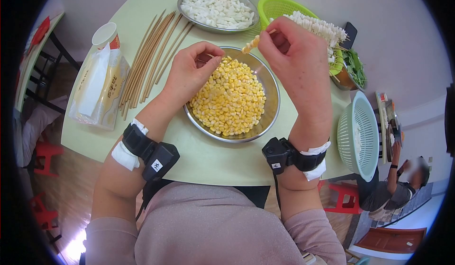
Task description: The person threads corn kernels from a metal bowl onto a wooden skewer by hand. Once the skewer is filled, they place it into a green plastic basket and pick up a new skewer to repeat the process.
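A steel bowl (277,105) of loose yellow corn kernels (232,101) stands on the table in front of me. Above its far right rim, my right hand (296,49) pinches a thin skewer with a short row of corn kernels (250,45) threaded on it. My left hand (199,68) is over the bowl's far left side, thumb and forefinger pressed together close to the skewer's other end. Whatever lies between those left fingertips is too small and hidden to make out.
Left of the bowl lie brown sticks (149,59), a tissue pack (113,106) and a paper cup (105,35). Behind are a dish of white pieces (218,9) and a green basket (279,4) with white skewers (320,28). A pale colander (348,132) sits right; a person (395,191) is beyond.
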Demonstrator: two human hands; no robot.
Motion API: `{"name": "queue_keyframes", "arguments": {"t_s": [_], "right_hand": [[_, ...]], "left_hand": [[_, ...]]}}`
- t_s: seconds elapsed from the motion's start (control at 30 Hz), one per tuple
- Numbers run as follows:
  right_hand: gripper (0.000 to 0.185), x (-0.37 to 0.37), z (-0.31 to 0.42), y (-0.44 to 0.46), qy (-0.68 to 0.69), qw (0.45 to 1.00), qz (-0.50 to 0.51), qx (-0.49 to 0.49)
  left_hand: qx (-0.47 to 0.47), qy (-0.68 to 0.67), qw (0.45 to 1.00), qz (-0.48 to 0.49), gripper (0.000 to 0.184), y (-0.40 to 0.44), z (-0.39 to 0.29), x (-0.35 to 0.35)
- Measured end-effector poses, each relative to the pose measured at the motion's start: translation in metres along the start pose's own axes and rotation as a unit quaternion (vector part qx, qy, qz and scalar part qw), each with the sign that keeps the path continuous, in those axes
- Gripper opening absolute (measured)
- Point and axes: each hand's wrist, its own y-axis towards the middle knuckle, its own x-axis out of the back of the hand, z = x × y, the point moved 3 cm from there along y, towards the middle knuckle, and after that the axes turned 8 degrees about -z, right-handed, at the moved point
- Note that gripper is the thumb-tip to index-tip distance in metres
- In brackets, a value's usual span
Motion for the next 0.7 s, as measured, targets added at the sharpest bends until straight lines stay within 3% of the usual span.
{"name": "queue_keyframes", "arguments": {"t_s": [0.7], "right_hand": [[0.010,-0.010,0.014,-0.008,-0.025,0.998,0.041,0.032]], "left_hand": [[-0.006,0.022,1.000,0.009,0.013,-0.001,-0.003,-0.001]]}}
